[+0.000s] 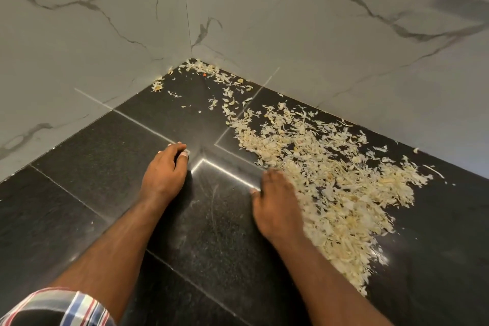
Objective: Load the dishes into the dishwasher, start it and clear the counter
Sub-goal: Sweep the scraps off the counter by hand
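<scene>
Black counter (100,156) in marble-walled corner, pale peelings (330,182) strewn right, right hand (277,206) flat against their edge, fingers extended, left hand (166,169) loosely curled, empty, apart from peelings

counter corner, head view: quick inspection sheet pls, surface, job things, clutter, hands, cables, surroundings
surface: black speckled counter, glossy, with seams.
job's things: pale dry peels spread in a wide band from the back corner down the right side; no dishes or dishwasher in view.
clutter: one tiny orange bit near the corner.
hands: left hand curled, fingertips on the counter; right hand blurred at the pile's edge.
cables: nothing seen.
surroundings: marble-look wall panels; plaid sleeve lower left.
</scene>
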Demonstrator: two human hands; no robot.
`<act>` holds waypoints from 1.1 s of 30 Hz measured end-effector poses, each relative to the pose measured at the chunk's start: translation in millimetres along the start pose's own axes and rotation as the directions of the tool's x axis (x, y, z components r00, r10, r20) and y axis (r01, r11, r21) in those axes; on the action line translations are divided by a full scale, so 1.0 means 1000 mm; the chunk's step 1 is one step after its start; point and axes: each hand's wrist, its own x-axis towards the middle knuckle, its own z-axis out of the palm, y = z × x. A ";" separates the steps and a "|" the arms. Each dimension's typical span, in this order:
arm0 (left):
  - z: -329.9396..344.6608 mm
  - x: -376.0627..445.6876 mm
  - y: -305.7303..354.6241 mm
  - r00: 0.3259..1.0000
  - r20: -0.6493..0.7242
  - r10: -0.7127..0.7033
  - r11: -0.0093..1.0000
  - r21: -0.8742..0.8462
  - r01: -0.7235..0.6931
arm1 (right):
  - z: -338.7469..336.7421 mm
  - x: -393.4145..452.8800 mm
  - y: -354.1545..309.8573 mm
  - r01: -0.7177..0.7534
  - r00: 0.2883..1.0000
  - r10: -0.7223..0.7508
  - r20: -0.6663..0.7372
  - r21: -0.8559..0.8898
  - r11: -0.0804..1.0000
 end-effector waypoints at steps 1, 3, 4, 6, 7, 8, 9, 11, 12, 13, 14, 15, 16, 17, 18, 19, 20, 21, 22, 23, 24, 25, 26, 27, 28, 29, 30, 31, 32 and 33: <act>0.001 -0.003 0.002 1.000 -0.001 0.005 1.000 0.005 -0.005 | -0.006 0.002 0.008 -0.065 0.997 0.065 -0.031 0.029 0.998; 0.004 -0.009 0.007 1.000 0.001 0.004 1.000 0.018 -0.004 | -0.015 0.002 0.002 -0.101 0.993 0.108 -0.050 0.137 0.986; 0.006 -0.012 0.009 1.000 0.000 -0.001 1.000 0.018 0.001 | -0.017 0.000 -0.008 -0.053 0.997 0.063 -0.049 0.186 0.981; 0.007 -0.015 0.010 1.000 0.001 0.004 1.000 0.019 -0.004 | -0.017 -0.005 -0.035 0.088 0.996 -0.083 -0.032 0.245 0.965; 0.008 -0.016 0.010 1.000 0.007 0.010 1.000 0.016 -0.010 | -0.013 -0.007 -0.047 0.130 0.991 -0.132 -0.010 0.268 0.955; 0.007 -0.017 0.009 1.000 0.013 0.012 1.000 0.012 -0.012 | -0.009 -0.006 -0.057 0.146 0.988 -0.157 0.014 0.287 0.947; 0.007 -0.017 0.009 1.000 0.019 0.008 1.000 0.004 -0.008 | -0.004 -0.003 -0.063 0.154 0.985 -0.170 0.030 0.293 0.944; 0.006 -0.014 0.007 1.000 0.025 -0.005 1.000 -0.005 0.005 | 0.005 0.009 -0.071 0.174 0.980 -0.194 0.048 0.271 0.947; 0.006 -0.013 0.007 1.000 0.029 -0.006 1.000 -0.001 0.006 | 0.009 0.015 -0.074 0.185 0.977 -0.206 0.058 0.257 0.949; 0.006 -0.009 0.006 0.999 0.032 -0.005 1.000 0.011 0.005 | 0.012 0.022 -0.078 0.199 0.973 -0.221 0.066 0.247 0.948; 0.006 -0.006 0.005 0.999 0.037 -0.004 1.000 0.024 0.003 | 0.015 0.029 -0.081 0.209 0.969 -0.233 0.079 0.238 0.949; 0.006 0.001 0.003 0.999 0.035 -0.007 0.999 0.036 0.006 | 0.018 0.036 -0.085 0.223 0.965 -0.248 0.087 0.228 0.948; 0.005 0.007 0.002 0.999 0.032 -0.012 0.999 0.048 0.011 | 0.020 0.044 -0.090 0.235 0.961 -0.260 0.095 0.218 0.947; 0.004 0.014 0.002 0.999 0.026 -0.018 0.998 0.061 0.016 | 0.022 0.052 -0.094 0.249 0.956 -0.273 0.105 0.198 0.948; 0.004 0.023 0.001 1.000 0.020 -0.020 0.997 0.075 0.019 | 0.024 0.063 -0.098 0.268 0.950 -0.289 0.115 0.172 0.948; 0.003 0.031 0.000 1.000 0.016 -0.022 0.996 0.090 0.020 | 0.026 0.072 -0.102 0.290 0.943 -0.307 0.128 0.136 0.947; 0.003 0.041 -0.001 1.000 0.014 -0.021 0.994 0.105 0.020 | 0.029 0.083 -0.107 0.322 0.932 -0.334 0.139 0.103 0.941; 0.003 0.050 -0.002 1.000 0.016 -0.024 0.993 0.120 0.022 | 0.031 0.093 -0.111 0.356 0.919 -0.364 0.150 0.080 0.931; 0.004 0.058 -0.003 0.999 0.017 -0.030 0.990 0.135 0.028 | 0.034 0.103 -0.116 0.391 0.903 -0.398 0.163 0.070 0.918; 0.004 0.068 -0.006 0.999 0.012 -0.038 0.989 0.146 0.036 | 0.037 0.116 -0.121 0.430 0.884 -0.435 0.174 0.069 0.900; 0.005 0.077 -0.008 0.999 0.010 -0.048 0.986 0.159 0.046 | 0.040 0.126 -0.127 0.463 0.864 -0.468 0.189 0.071 0.884; 0.005 0.088 -0.011 0.998 0.006 -0.059 0.984 0.172 0.057 | 0.043 0.138 -0.132 0.492 0.844 -0.496 0.203 0.073 0.867; 0.005 0.098 -0.014 0.998 0.006 -0.068 0.981 0.185 0.065 | 0.046 0.148 -0.137 0.515 0.828 -0.517 0.218 0.071 0.854; 0.004 0.107 -0.016 0.997 0.006 -0.074 0.977 0.201 0.071 | 0.047 0.158 -0.142 0.531 0.817 -0.530 0.229 0.063 0.845; 0.004 0.119 -0.018 0.997 0.004 -0.079 0.974 0.215 0.076 | 0.049 0.168 -0.146 0.543 0.810 -0.540 0.231 0.053 0.838; 0.003 0.129 -0.021 0.997 0.001 -0.080 0.969 0.234 0.077 | 0.051 0.176 -0.150 0.552 0.806 -0.545 0.230 0.039 0.833; 0.002 0.142 -0.023 0.997 -0.003 -0.074 0.964 0.257 0.072 | 0.053 0.185 -0.152 0.559 0.804 -0.550 0.227 0.028 0.829; 0.000 0.153 -0.025 0.998 -0.007 -0.064 0.957 0.282 0.063 | 0.055 0.193 -0.155 0.561 0.804 -0.550 0.226 0.020 0.828; -0.002 0.164 -0.027 0.999 -0.010 -0.053 0.950 0.307 0.053 | 0.057 0.199 -0.157 0.558 0.807 -0.547 0.221 0.016 0.830; -0.004 0.177 -0.029 0.999 -0.013 -0.043 0.944 0.328 0.045 | 0.060 0.206 -0.158 0.551 0.814 -0.542 0.209 0.017 0.834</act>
